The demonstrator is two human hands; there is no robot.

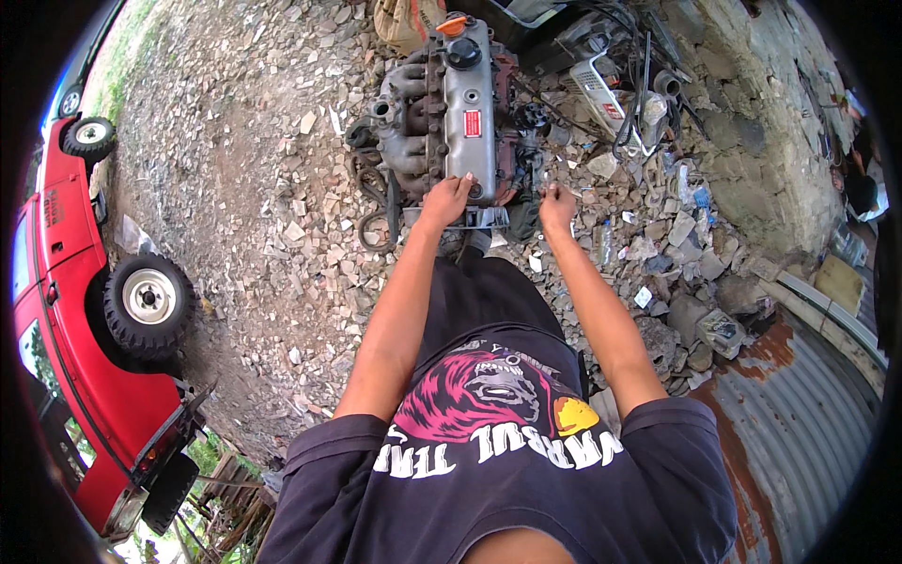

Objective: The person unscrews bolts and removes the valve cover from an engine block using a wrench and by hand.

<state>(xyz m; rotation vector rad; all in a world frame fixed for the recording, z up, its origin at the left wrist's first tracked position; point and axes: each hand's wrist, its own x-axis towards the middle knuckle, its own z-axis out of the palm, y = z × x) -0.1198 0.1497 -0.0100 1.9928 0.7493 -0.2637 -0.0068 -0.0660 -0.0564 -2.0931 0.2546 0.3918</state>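
In front of me a car engine (410, 131) stands on the rubble, with a long grey valve cover (470, 89) along its top. A black cap and an orange piece (451, 26) sit at the cover's far end, and a red label (472, 123) is on it. My left hand (448, 200) is closed at the near end of the cover, thumb and fingers bent together; what they hold is hidden. To the right, beside the engine's near corner, my right hand (557, 208) is closed in a pinch. Whatever it holds is too small to make out.
Black hoses (377, 207) hang at the engine's left side. A sack (407, 23) lies behind it. Loose parts and a pale grille (601, 94) lie at the far right. A red vehicle (75, 282) stands left; corrugated metal sheet (808, 423) lies at lower right.
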